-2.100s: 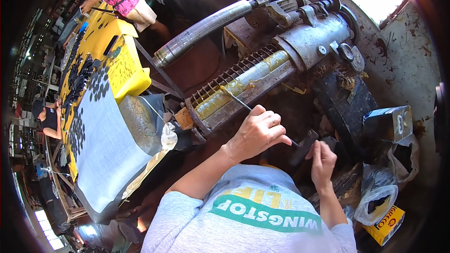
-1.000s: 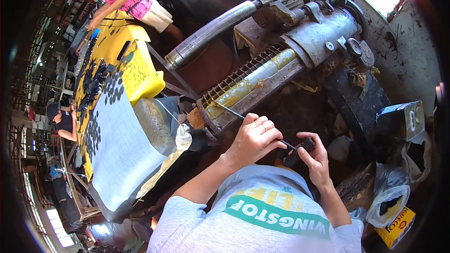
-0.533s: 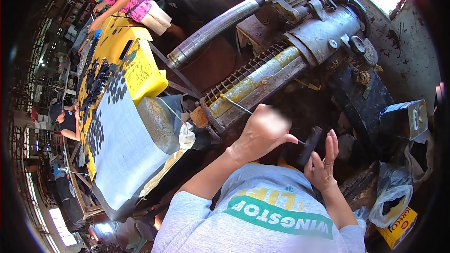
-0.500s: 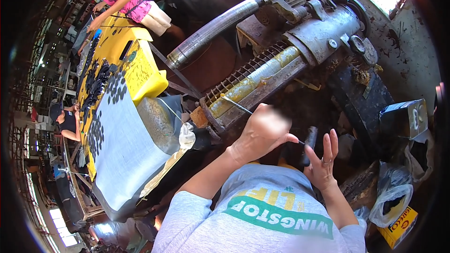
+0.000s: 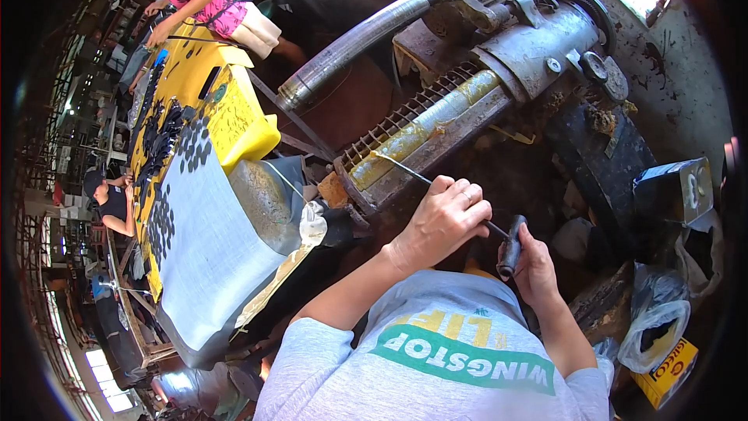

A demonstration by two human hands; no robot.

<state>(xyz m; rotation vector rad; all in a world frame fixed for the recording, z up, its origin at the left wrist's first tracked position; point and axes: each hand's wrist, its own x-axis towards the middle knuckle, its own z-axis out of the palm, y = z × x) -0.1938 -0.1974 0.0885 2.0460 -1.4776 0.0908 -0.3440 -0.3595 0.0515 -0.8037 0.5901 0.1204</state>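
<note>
My left hand (image 5: 446, 218) is closed round a thin metal rod (image 5: 403, 168), a little below the machine. The rod's pale far tip touches or lies just over a yellow-smeared roller (image 5: 425, 126); I cannot tell which. At the rod's near end sits a dark cylindrical handle (image 5: 511, 248), set crosswise. The fingers and thumb of my right hand (image 5: 535, 265) grip this handle from its right side. Alongside the roller runs a rusty coil or ribbed bar (image 5: 413, 113).
A bare metal roller (image 5: 354, 51) and gears belong to the same machine. At left, a yellow table (image 5: 241, 121) bears a grey-white sheet (image 5: 206, 257) and black cut pieces. A can (image 5: 674, 191), a plastic bag (image 5: 654, 335) and a yellow box (image 5: 666, 374) stand at right. Two people work beyond the table.
My right hand's fingers, spread beside the handle before, have closed on it. The handle has turned and tilted. My left hand has shifted slightly along with the rod, whose tip sits a little higher.
</note>
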